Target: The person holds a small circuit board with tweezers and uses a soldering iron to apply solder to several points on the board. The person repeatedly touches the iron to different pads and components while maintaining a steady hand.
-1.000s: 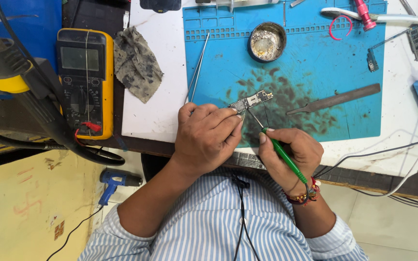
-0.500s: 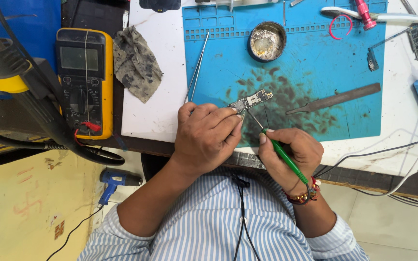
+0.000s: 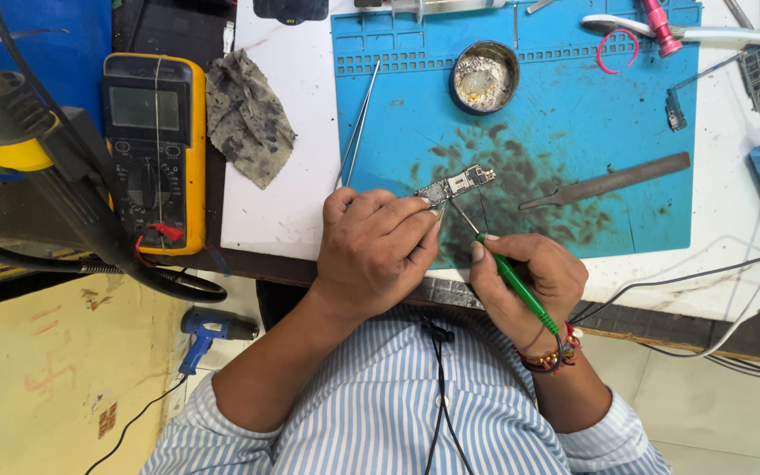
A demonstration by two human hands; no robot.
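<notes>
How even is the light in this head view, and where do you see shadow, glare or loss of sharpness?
Head view: light is soft and even over the blue mat; left hand and right hand cast only faint shadows near the small circuit board; the round tin glints; the dark hose at the left edge looms large and bowed.

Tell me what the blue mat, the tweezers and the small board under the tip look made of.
Blue mat: likely silicone or rubber, matte, with moulded ridges and dark stains. Tweezers: bare metal, thin and shiny grey. Small board, pinned by the left hand: circuit laminate with silvery metal shields. The tool in the right hand has a green, probably plastic handle.
</notes>
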